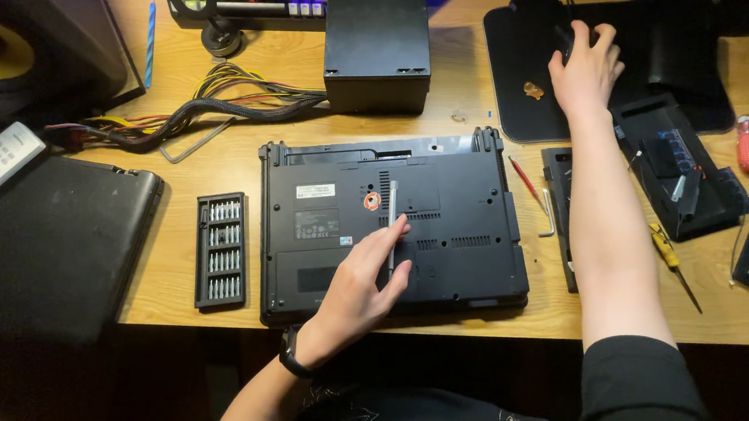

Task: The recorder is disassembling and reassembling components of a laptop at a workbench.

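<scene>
A slim silver screwdriver [392,225] stands over the upturned black laptop [444,215] near its middle, just right of a round orange sticker [372,202]; its long axis runs almost straight away from the person, the far end towards the laptop's hinge edge and the near end hidden in the hand. The left hand [360,289] rests on the laptop's base, fingers loosely curled and pinching the screwdriver's lower shaft between thumb and fingertips. The right hand [584,71] reaches far forward, palm down and fingers draped over a dark mouse [566,37] on the black mat [522,107]; a bit case [221,250] lies just left of the laptop.
</scene>
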